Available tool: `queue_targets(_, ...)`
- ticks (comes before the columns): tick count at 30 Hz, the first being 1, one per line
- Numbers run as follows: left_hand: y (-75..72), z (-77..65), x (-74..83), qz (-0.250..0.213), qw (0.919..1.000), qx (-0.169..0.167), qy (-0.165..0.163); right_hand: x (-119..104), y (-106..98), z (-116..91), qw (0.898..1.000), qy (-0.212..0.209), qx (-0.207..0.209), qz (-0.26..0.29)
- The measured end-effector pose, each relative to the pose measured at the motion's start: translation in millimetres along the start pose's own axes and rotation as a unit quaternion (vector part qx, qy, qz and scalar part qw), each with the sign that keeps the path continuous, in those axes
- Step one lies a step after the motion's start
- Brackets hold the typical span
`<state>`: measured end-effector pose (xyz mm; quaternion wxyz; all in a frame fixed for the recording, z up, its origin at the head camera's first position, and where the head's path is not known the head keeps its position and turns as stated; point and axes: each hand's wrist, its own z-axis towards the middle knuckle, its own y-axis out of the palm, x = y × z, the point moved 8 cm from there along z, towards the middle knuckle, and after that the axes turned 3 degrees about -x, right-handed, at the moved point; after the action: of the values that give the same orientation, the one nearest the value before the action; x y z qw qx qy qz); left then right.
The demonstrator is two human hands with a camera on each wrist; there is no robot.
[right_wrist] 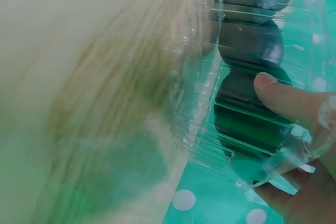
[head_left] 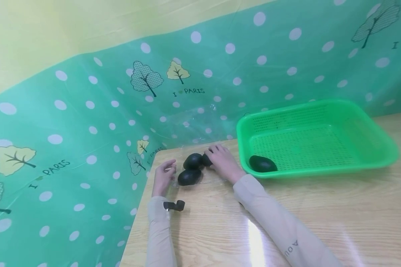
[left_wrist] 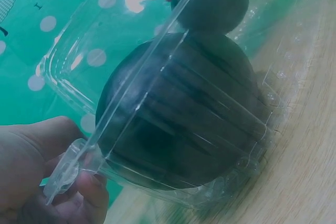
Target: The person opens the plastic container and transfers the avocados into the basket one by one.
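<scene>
A clear plastic clamshell box (left_wrist: 65,85) stands on the table and holds several dark avocados. Two of them, a rear avocado (head_left: 192,161) and a front avocado (head_left: 189,177), show between the hands. At the box's left end, my left hand (head_left: 163,178) pinches its rim between thumb and fingers. My right hand (head_left: 222,161) reaches into the right end and grips another avocado (right_wrist: 244,111), with the thumb on its side. That avocado is partly covered by the fingers in the head view. One more avocado (head_left: 262,164) lies in the green basket.
The green plastic basket (head_left: 320,171), with slotted walls, stands right of the box, close to the right hand. A wooden table (head_left: 214,226) ends at the left by a green dotted curtain (head_left: 97,163), which also hangs behind. A small black device (head_left: 174,205) sits on the left sleeve.
</scene>
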<state>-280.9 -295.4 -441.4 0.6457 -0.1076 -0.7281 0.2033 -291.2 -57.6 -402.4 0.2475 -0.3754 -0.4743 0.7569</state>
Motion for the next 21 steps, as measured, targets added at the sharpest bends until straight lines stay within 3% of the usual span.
queue_targets(21,-1.0,0.2,0.9,0.007,0.9999,0.001,-0.008,-5,-34,-8,0.999,0.003,0.039,-0.012)
